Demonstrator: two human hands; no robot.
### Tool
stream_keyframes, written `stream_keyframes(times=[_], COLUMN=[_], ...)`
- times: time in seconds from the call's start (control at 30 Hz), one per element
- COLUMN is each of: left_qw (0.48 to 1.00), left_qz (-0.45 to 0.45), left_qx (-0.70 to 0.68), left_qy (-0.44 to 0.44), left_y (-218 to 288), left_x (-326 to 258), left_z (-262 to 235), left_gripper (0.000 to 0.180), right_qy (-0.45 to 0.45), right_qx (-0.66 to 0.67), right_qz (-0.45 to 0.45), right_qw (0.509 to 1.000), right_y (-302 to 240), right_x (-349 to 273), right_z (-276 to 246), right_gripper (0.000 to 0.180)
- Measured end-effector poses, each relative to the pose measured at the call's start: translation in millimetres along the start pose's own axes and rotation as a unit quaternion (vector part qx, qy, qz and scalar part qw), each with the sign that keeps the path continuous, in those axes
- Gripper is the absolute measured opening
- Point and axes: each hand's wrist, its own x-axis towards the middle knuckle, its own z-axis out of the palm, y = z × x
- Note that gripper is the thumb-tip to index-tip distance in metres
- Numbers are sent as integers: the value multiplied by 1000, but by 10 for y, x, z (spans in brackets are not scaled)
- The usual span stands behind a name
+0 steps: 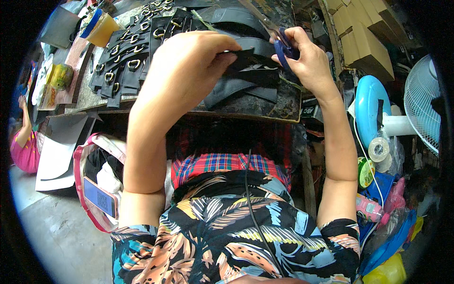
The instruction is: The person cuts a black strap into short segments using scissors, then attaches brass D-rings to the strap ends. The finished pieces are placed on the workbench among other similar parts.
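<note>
My left hand [189, 59] pinches the end of a black leather strap piece [248, 60] above the worktable [142, 108]. My right hand [305, 59] grips blue-handled scissors [279, 40], whose metal blades point up and away to the left. The scissors' handles sit right beside the strap's far end. More black strap pieces [246, 85] lie on the table just under both hands.
Rows of black straps with brass buckles [125, 61] cover the table's left part, beside an orange cup [101, 29]. Cardboard boxes [364, 38] stack at the right, with a white fan [425, 104] and tape rolls [378, 149]. A bag holding a phone [99, 196] lies at my left; another person [23, 142] sits far left.
</note>
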Motion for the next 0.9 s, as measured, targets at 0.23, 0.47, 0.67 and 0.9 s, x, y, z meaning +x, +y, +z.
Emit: stream_keyframes(times=[0.23, 0.47, 0.67, 0.9], left_qw=[999, 981, 938, 726], left_qz=[-3, 32, -108, -286], left_qx=[49, 137, -326, -625], left_qy=[-18, 132, -40, 11], left_y=[-277, -194, 600, 558], left_x=[361, 305, -409, -767], left_z=[397, 325, 378, 510], left_gripper=[18, 25, 26, 23], right_qy=[28, 169, 98, -21], right_qx=[286, 230, 280, 423], right_qz=[1, 58, 118, 167], right_qw=[958, 957, 948, 890], right_y=[179, -163, -909, -1060], right_x=[-114, -496, -1024, -1418], right_z=[-295, -792, -437, -120], right_gripper=[47, 41, 44, 40])
